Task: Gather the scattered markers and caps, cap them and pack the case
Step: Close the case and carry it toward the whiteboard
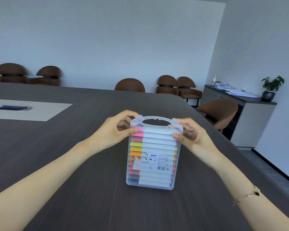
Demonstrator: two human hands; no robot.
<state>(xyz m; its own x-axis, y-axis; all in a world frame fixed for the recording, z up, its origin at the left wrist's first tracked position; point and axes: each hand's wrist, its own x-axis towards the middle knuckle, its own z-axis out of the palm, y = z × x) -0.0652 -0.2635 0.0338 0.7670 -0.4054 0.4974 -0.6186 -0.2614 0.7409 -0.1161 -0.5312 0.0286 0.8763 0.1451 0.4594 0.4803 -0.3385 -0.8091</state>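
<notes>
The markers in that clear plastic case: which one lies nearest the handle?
The pink-capped marker, topmost in the stack, just under the case's handle; yellow, orange and brown ones lie below.

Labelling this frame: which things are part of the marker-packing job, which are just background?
Job: marker case, markers packed inside, left hand and right hand gripping its top corners.
Background: table, chairs, sideboard, potted plant.

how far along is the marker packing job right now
Done, by the look of it: the markers lie capped in a full stack inside the clear case, and no loose markers or caps show on the table. In hand: the left hand and right hand grip the case's top corners by the latches. Left: perhaps only snapping the latches shut.
</notes>
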